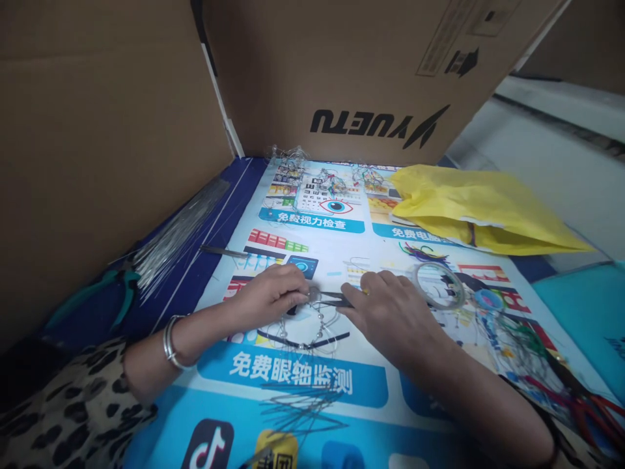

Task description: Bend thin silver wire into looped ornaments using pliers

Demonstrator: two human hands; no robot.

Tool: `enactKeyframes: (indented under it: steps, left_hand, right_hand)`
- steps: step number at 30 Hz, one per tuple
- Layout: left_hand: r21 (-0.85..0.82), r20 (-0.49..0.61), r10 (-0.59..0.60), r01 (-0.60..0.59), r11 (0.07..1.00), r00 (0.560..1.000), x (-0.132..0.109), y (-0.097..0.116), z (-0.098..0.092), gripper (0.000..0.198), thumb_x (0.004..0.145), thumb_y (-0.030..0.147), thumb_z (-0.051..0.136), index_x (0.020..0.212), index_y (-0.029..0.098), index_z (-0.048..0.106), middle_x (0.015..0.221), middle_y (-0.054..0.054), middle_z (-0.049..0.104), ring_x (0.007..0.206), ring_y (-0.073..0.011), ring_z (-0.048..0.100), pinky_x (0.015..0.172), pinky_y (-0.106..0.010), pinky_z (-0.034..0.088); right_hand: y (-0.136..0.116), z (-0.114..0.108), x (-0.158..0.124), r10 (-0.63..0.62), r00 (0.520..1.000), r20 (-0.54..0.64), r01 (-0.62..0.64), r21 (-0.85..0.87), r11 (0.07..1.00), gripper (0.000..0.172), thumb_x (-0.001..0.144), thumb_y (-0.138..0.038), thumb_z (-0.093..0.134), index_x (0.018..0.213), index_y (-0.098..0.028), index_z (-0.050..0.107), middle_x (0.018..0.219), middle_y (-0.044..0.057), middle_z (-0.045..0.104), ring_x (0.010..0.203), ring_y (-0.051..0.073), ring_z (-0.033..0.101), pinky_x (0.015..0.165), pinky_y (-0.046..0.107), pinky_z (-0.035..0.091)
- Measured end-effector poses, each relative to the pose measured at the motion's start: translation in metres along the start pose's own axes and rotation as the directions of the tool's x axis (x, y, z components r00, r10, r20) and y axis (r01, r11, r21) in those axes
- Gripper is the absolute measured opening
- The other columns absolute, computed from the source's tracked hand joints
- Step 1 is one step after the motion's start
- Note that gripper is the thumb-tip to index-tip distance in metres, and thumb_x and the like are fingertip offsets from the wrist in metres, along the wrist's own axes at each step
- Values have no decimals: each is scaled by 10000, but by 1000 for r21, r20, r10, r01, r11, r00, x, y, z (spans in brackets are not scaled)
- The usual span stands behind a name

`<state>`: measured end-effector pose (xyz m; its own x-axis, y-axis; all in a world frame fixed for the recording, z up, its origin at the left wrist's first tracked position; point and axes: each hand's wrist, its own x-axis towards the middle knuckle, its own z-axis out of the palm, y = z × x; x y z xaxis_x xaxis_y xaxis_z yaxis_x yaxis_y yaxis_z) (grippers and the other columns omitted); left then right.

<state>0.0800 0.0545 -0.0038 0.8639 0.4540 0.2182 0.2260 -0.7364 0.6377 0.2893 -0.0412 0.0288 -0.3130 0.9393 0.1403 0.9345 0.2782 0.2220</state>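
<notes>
My left hand (280,290) is closed, its thumb and fingers pinching a beaded wire loop (301,345). The loop hangs toward me over the printed sheet, with pale beads strung along thin wire. A small round translucent piece (314,294) shows right at those fingertips. In my right hand (390,312) is a slim two-pronged metal tool (336,299), gripped with the fingers curled round it. Its prongs point left and reach the area by the round piece. The tool's handle is hidden by the hand, so I cannot tell its exact kind.
Cardboard walls (332,71) stand behind and left. Silvery wires (178,228) and teal-handled pliers (122,293) lie left. A yellow bag (469,202), a tape roll (439,286) and tangled wires (517,339) with red-handled scissors (586,410) sit right. Dark wire pieces (303,407) lie in front.
</notes>
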Motion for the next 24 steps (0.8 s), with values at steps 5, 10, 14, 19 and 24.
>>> enactKeyframes:
  steps: [5, 10, 14, 19, 24]
  left_hand:
    - [52, -50, 14, -11, 999, 999, -1, 0, 1, 155, 918, 212, 418, 805, 167, 513, 799, -19, 551, 796, -141, 488, 725, -268, 381]
    - [89, -85, 31, -23, 996, 996, -2, -1, 2, 135, 910, 194, 426, 810, 171, 513, 785, -8, 563, 759, -131, 500, 704, -260, 380]
    - [106, -83, 62, -53, 993, 995, -3, -1, 2, 142, 913, 189, 422, 801, 169, 507, 763, -6, 564, 746, -129, 498, 701, -260, 380]
    - [96, -56, 64, -59, 994, 996, -3, 2, 1, 158, 916, 198, 418, 792, 163, 508, 768, -13, 568, 749, -131, 497, 704, -263, 386]
    - [69, -52, 52, -49, 996, 997, -3, 0, 2, 156, 918, 204, 419, 801, 163, 514, 774, -14, 563, 746, -132, 489, 708, -270, 388]
  right_hand:
    - [1, -6, -6, -5, 999, -46, 6, 28, 1000, 188, 792, -387, 623, 807, -201, 606, 708, 49, 589, 695, 204, 495, 614, 315, 246]
    - [-7, -6, -10, -71, 995, -69, 74, 42, 996, 115, 788, -296, 629, 741, -204, 579, 699, 29, 574, 684, 196, 484, 612, 322, 231]
    - [-11, 7, -7, -98, 991, -89, 95, -32, 995, 42, 787, -206, 605, 758, -195, 578, 711, 36, 573, 691, 205, 469, 615, 331, 212]
    - [-11, 19, -1, -136, 979, -153, 128, -59, 990, 74, 771, -132, 585, 733, -189, 556, 693, 33, 557, 683, 204, 450, 623, 339, 203]
    - [-11, 23, -1, -134, 972, -194, 126, -51, 991, 72, 780, -139, 576, 736, -188, 546, 694, 35, 546, 685, 203, 438, 630, 343, 205]
